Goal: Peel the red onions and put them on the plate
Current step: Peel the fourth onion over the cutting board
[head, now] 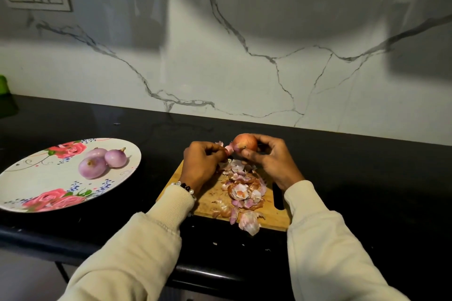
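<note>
Above black counter, right hand gripping red onion, left hand pinching its skin.

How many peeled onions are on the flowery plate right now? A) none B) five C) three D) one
C: three peeled onions sit close together on the floral plate, while the hands work on another onion over the cutting board.
</note>
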Action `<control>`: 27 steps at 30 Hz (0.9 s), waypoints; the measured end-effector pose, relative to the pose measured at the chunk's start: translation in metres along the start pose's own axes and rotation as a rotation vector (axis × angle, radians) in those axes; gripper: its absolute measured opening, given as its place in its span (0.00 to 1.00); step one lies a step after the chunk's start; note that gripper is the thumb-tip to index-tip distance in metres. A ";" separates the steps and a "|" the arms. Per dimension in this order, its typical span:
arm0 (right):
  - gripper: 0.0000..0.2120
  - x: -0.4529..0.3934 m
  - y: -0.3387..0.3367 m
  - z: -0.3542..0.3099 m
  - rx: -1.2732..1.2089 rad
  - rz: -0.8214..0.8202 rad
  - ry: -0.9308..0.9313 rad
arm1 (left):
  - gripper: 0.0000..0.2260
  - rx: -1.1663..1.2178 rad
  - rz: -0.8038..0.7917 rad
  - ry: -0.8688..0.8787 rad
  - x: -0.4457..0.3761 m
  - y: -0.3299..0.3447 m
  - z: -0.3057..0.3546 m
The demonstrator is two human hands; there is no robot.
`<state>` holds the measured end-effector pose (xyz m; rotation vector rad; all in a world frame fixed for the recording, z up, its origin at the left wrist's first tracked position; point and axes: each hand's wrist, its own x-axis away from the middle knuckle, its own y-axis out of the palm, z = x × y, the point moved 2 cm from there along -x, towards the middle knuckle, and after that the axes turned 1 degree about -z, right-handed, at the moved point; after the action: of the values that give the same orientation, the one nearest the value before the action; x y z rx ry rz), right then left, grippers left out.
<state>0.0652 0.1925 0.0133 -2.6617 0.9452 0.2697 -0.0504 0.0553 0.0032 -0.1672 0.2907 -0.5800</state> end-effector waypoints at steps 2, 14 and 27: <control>0.19 -0.001 -0.001 0.002 -0.060 -0.012 0.016 | 0.05 -0.017 0.053 0.037 -0.001 -0.002 0.000; 0.17 0.001 0.001 0.004 -0.243 -0.181 0.090 | 0.13 -0.179 0.057 0.462 0.011 0.001 0.011; 0.18 0.001 0.002 0.004 -0.100 -0.181 0.027 | 0.10 -0.152 -0.007 0.417 0.013 0.002 0.009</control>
<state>0.0641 0.1919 0.0086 -2.8258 0.7098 0.2464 -0.0359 0.0503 0.0081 -0.1937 0.7400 -0.5976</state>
